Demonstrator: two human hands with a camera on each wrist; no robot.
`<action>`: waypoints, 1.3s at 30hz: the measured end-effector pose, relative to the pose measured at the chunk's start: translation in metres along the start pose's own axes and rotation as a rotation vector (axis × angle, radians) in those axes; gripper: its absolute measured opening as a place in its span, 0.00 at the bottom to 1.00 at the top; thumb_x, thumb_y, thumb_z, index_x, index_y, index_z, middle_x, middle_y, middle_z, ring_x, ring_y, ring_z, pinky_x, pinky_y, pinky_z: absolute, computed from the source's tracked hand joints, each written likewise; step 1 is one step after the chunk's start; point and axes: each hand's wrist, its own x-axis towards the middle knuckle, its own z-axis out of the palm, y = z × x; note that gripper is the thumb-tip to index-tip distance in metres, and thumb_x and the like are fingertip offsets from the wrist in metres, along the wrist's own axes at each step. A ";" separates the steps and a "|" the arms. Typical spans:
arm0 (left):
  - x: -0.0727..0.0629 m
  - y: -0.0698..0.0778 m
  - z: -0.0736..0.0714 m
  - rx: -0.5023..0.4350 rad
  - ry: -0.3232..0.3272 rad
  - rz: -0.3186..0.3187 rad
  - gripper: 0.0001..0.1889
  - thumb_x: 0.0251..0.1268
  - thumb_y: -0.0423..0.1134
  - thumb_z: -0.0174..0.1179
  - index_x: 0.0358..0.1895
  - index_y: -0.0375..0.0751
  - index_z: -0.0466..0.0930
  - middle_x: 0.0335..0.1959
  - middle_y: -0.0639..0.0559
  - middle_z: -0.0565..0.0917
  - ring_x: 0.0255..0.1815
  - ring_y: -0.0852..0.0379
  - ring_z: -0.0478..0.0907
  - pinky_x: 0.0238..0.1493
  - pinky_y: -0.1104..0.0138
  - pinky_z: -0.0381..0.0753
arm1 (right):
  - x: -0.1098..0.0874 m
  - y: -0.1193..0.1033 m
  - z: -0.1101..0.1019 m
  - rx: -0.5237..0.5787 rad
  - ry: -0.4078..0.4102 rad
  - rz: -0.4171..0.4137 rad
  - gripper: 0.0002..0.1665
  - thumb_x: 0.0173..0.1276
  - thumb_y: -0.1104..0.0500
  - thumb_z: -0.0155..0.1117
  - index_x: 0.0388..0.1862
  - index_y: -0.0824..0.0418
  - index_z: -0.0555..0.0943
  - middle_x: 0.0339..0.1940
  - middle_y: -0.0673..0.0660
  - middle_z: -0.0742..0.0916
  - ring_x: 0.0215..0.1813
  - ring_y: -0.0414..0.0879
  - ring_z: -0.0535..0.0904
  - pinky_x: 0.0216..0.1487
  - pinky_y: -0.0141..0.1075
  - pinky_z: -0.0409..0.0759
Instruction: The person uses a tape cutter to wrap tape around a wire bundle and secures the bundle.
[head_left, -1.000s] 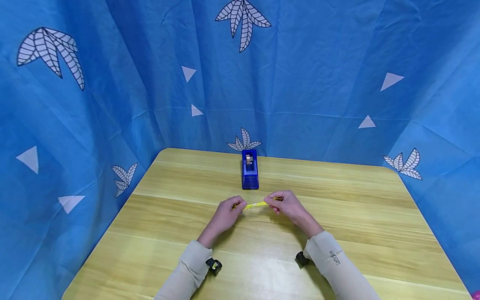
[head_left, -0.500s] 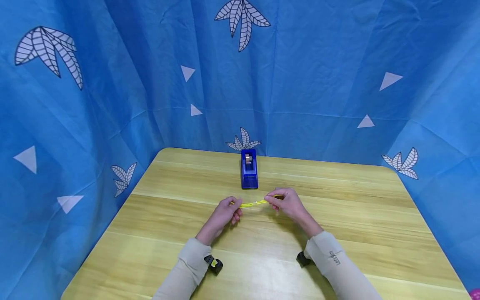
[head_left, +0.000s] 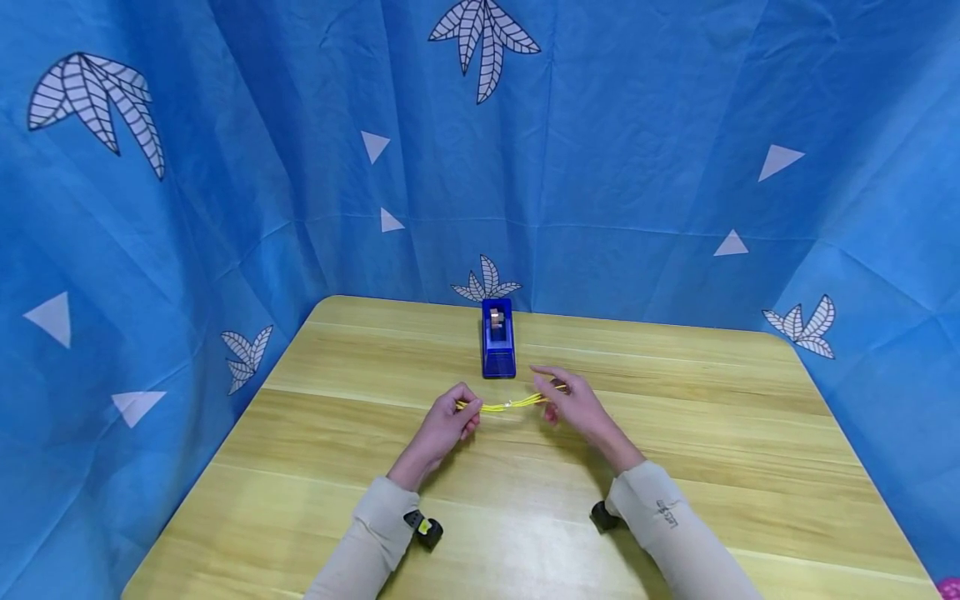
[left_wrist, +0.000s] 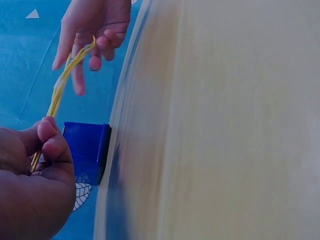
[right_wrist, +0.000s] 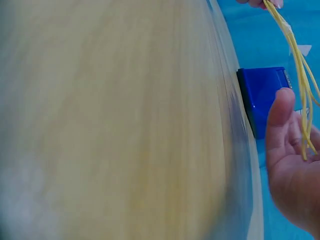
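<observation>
A bundle of thin yellow strands, perhaps rubber bands, stretches between both hands above the table. A bit of clear tape wraps the bundle near its middle. My left hand pinches one end between thumb and curled fingers. At the other end, my right hand has its thumb and fingers spread, and the strands fan out loosely beside the palm in the right wrist view. Just beyond the hands stands a blue tape dispenser with a small roll in it.
The wooden table has light yellow grain and rounded far corners. Behind and beside it hangs a blue curtain with white leaf and triangle prints. A black camera is strapped at the left wrist, another at the right.
My right hand has let go of its end of the bundle and spread its fingers. The left hand has shifted slightly left, its fingers opening and regripping. The strands now sag a little.
</observation>
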 end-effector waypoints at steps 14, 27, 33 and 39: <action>-0.004 0.007 -0.001 0.404 0.081 0.261 0.08 0.78 0.37 0.58 0.39 0.38 0.78 0.30 0.41 0.83 0.28 0.54 0.76 0.30 0.71 0.73 | 0.002 0.002 -0.005 0.125 -0.121 0.190 0.25 0.77 0.46 0.64 0.44 0.70 0.81 0.26 0.53 0.81 0.23 0.41 0.72 0.26 0.30 0.74; -0.005 0.008 -0.002 0.379 0.086 0.209 0.03 0.79 0.36 0.58 0.43 0.41 0.78 0.37 0.42 0.84 0.32 0.55 0.78 0.33 0.69 0.77 | 0.005 0.003 -0.003 0.119 -0.060 0.108 0.12 0.74 0.65 0.67 0.48 0.75 0.85 0.29 0.55 0.86 0.29 0.41 0.81 0.38 0.32 0.86; -0.004 0.006 0.000 0.203 0.068 0.063 0.12 0.81 0.42 0.55 0.52 0.36 0.80 0.38 0.42 0.84 0.29 0.56 0.77 0.29 0.71 0.78 | 0.004 0.001 -0.001 0.060 -0.017 0.055 0.12 0.72 0.64 0.69 0.48 0.73 0.86 0.33 0.62 0.89 0.30 0.43 0.85 0.41 0.36 0.89; -0.001 0.003 0.001 0.074 0.030 -0.035 0.16 0.82 0.42 0.53 0.51 0.30 0.81 0.32 0.47 0.82 0.26 0.61 0.73 0.26 0.74 0.74 | 0.002 -0.002 0.001 -0.014 0.042 0.008 0.09 0.71 0.63 0.71 0.45 0.69 0.88 0.35 0.60 0.89 0.32 0.46 0.88 0.38 0.34 0.87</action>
